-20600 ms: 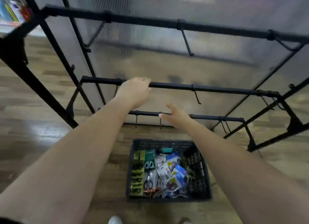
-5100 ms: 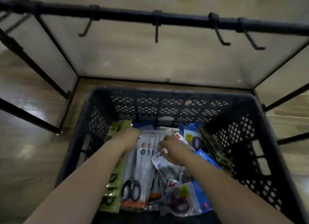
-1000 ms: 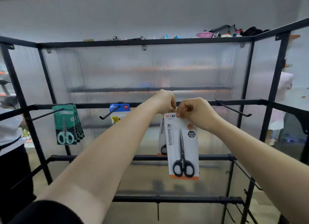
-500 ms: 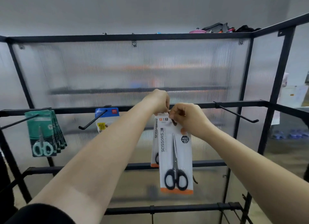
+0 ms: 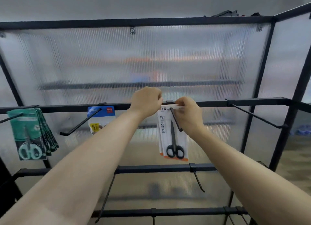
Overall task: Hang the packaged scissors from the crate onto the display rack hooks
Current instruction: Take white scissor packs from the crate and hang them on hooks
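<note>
A white pack of black-handled scissors (image 5: 173, 135) hangs on a black hook (image 5: 175, 119) of the middle rail (image 5: 252, 102), with more white packs behind it. My left hand (image 5: 145, 101) pinches the pack's top left corner. My right hand (image 5: 189, 114) pinches its top right edge beside the hook. The crate is out of view.
Several green scissor packs (image 5: 32, 134) hang on a hook at the far left. A blue-topped pack (image 5: 101, 118) hangs behind another hook (image 5: 80, 123). A bare hook (image 5: 255, 115) juts out at the right. Lower rails (image 5: 159, 168) carry more bare hooks. A ribbed translucent panel (image 5: 134, 60) backs the rack.
The white pack has slid back along the hook toward the rail, and both hands moved with it. The camera has come closer and tilted up.
</note>
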A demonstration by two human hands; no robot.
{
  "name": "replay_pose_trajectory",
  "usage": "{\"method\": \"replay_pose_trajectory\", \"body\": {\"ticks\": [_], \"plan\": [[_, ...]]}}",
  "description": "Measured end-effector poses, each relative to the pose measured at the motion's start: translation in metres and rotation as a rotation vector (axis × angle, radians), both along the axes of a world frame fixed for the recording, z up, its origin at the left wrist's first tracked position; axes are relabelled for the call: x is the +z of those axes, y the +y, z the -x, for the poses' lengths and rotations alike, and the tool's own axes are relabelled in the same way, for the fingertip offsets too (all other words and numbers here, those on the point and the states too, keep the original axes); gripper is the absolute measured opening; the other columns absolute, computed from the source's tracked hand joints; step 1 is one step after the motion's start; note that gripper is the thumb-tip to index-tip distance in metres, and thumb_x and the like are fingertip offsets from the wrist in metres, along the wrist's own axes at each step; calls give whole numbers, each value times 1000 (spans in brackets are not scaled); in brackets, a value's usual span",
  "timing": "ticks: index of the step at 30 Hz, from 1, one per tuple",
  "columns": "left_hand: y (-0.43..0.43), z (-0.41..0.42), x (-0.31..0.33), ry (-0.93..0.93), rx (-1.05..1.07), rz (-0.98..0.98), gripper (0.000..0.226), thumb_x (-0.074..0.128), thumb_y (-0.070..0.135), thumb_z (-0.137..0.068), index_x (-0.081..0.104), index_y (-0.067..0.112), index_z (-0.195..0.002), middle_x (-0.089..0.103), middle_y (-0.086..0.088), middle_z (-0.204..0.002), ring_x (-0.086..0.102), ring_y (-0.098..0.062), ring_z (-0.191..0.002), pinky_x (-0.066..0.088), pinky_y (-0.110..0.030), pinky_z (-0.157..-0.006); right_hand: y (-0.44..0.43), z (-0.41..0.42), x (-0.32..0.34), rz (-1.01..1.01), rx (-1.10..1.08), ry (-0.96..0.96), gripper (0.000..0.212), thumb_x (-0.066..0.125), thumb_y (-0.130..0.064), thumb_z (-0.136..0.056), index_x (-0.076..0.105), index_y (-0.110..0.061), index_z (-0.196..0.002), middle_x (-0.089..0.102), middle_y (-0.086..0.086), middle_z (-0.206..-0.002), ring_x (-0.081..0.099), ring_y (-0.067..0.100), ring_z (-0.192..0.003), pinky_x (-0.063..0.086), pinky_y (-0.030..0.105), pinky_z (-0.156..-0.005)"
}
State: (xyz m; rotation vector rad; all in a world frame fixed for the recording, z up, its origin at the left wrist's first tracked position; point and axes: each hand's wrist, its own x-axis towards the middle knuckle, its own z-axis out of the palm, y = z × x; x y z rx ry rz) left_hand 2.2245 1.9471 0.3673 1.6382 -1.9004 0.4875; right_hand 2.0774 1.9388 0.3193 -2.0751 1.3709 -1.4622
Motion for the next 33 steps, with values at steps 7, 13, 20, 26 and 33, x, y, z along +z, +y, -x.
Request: {"method": "replay_pose_trajectory", "body": {"ticks": [7,13,20,26,33], "plan": [[16,-14,-21,13,31,-8,10,46,22,-95,48,13,-91,53,0,-71,49,-17,-62,31,-24,-50,-2,-16,-9,-9,-224,-40,28,63,-15,-86,41,-18,-102,43,-3,-103,48,15,-89,42,29,-67],[44,-16,-58,28,21,-27,16,45,24,-96,52,13,-87,51,2,-70,55,-21,-68,45,-33,-59,26,-19,-36,-105,-393,-34,54,69,-22,-81,35,-8,-121,33,11,-123,32,15,-98,37,24,-79],[94,-21,-112,92,80,-189,33,43,28,-97,50,14,-126,64,-6,-113,59,-26,-103,44,-36,-84,78,-34,-97,-193,-160,188,49,64,-20,-84,39,-8,-124,36,12,-126,42,28,-113,43,41,-95],[148,-45,-156,113,80,-416,51,40,27,-100,27,9,-146,40,-13,-145,39,-27,-132,34,-37,-104,131,-53,-147,-274,34,488,70,58,-29,-91,20,-6,-145,20,12,-151,23,27,-139,30,38,-110],[198,-77,-223,38,-124,-582,48,37,29,-101,28,18,-147,36,-6,-150,38,-24,-134,35,-38,-107,179,-89,-218,-437,77,635,70,50,-36,-95,15,-6,-148,13,11,-157,18,27,-144,26,41,-114]]}}
